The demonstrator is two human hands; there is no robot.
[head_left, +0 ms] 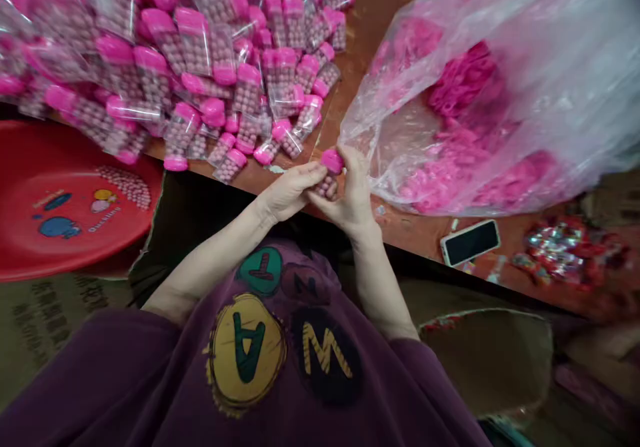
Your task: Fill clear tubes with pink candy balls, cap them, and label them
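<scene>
Both my hands meet at the table's near edge around one small clear bottle of pink beads (327, 184) with a pink cap (332, 160). My left hand (287, 190) grips the bottle's body from the left, fingers curled. From the right, my right hand (353, 194) closes its fingers over the pink cap. A big heap of similar capped bottles in clear wrappers (200, 54) lies just beyond, to the upper left.
A large clear plastic bag of loose pink caps (480, 94) lies at right on the brown table (350, 54). A red basin with loose beads (65, 200) sits at left. A phone (470, 242) and shiny wrappers (565, 247) lie at the near right.
</scene>
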